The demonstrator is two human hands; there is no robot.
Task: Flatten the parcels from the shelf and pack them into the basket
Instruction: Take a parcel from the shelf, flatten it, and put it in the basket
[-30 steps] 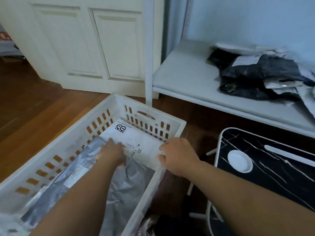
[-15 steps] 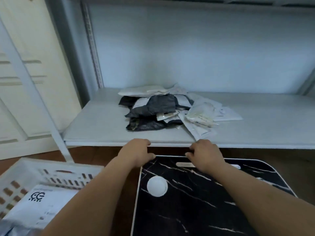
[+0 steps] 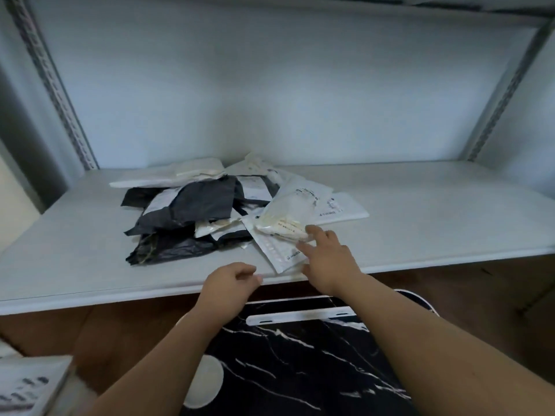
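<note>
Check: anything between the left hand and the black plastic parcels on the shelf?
Nothing: head view shows only bare white shelf board between the loosely curled left hand and the crumpled black plastic parcels.

A white shelf (image 3: 420, 205) carries a heap of black and white parcels (image 3: 228, 211) lying directly on its board, just beyond the left hand (image 3: 229, 285) and touching the right hand's (image 3: 329, 262) fingertips.
</note>
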